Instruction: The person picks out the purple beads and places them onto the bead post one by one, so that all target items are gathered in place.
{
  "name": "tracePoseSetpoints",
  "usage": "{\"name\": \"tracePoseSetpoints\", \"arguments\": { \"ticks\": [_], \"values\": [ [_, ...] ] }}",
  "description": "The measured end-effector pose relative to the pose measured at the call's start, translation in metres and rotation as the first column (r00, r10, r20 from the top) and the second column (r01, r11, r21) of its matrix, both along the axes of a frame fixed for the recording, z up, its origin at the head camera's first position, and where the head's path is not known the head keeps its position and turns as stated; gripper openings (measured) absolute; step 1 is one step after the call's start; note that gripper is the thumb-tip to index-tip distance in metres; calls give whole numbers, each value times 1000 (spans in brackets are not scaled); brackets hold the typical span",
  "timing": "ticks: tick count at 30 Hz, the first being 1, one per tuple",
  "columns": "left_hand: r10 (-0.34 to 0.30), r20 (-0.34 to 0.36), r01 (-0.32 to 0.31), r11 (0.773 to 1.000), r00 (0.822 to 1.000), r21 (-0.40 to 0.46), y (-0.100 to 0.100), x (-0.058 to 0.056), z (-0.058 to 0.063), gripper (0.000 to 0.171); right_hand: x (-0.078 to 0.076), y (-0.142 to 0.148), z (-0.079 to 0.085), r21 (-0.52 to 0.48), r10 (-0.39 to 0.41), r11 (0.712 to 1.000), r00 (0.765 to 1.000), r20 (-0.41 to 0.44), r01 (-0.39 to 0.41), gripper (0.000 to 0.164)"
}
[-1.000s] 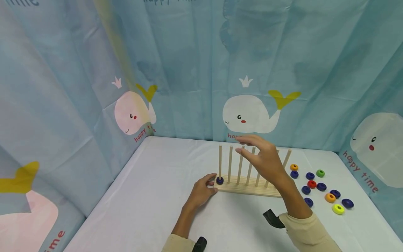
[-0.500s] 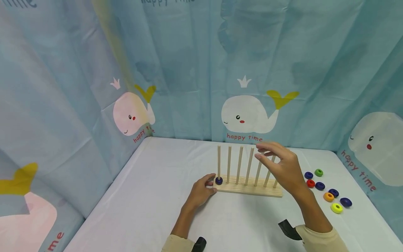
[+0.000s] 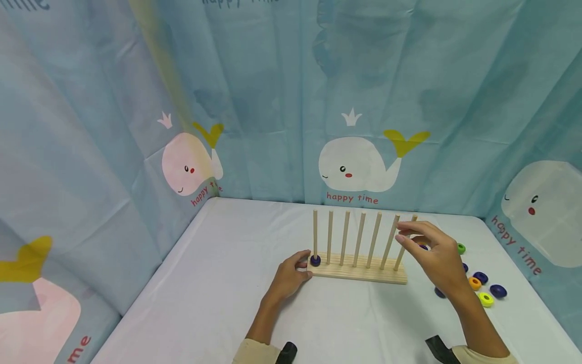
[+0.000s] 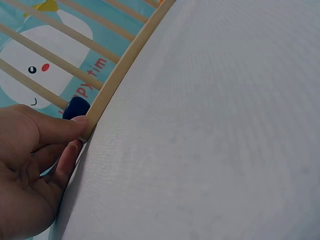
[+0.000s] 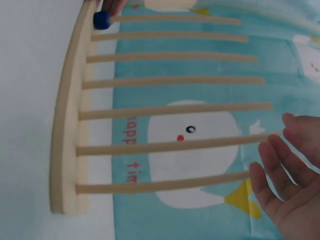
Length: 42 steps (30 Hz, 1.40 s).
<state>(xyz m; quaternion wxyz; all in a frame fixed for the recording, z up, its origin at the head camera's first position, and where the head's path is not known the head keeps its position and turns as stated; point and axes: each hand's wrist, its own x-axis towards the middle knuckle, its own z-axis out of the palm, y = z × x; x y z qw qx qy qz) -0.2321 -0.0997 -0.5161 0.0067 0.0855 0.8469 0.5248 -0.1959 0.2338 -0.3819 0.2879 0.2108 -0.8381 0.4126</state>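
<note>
A wooden peg rack [image 3: 354,273], a flat base with several upright pegs, stands on the white table. One dark blue ring [image 3: 316,261] sits at the foot of its leftmost peg. My left hand [image 3: 291,277] grips the left end of the base, and in the left wrist view the thumb presses on the base edge beside the blue ring [image 4: 76,108]. My right hand [image 3: 438,255] is raised by the tops of the rightmost pegs, fingers loosely bent with nothing between them. The right wrist view has those fingers [image 5: 267,187] close to the peg tips.
Loose rings lie right of the rack, partly hidden behind my right hand: a green ring [image 3: 461,248], an orange ring [image 3: 475,283], a yellow ring [image 3: 486,300] and several blue rings [image 3: 498,291]. A blue whale-print curtain [image 3: 263,126] hangs behind the table.
My right hand has moved right and down along the peg tops, from over the middle pegs to the right end. My left hand keeps its grip on the rack.
</note>
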Motion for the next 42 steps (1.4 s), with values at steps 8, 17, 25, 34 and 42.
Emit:
{"name": "tracePoseSetpoints", "arguments": {
  "ticks": [8, 17, 25, 34, 42],
  "values": [
    [-6, 13, 6, 1000, 1000, -1, 0, 0, 0, 60, 7, 25, -20, 31, -76, 997, 992, 97, 73, 28],
    [-9, 6, 9, 1000, 1000, 11, 0, 0, 1, 60, 13, 51, -40, 38, -108, 994, 965, 237, 102, 31],
    [-7, 14, 6, 1000, 1000, 6, 0, 0, 2, 60, 16, 75, -50, 98, -170, 985, 924, 343, 145, 39],
    [-2, -1, 2, 1000, 1000, -7, 1, 0, 2, 58, 14, 97, -59, 186, -215, 972, 870, 445, 146, 52],
    [-7, 20, 7, 1000, 1000, 13, 0, 0, -1, 59, 12, 110, -70, 164, -176, 982, 768, 616, 94, 61]
  ]
}}
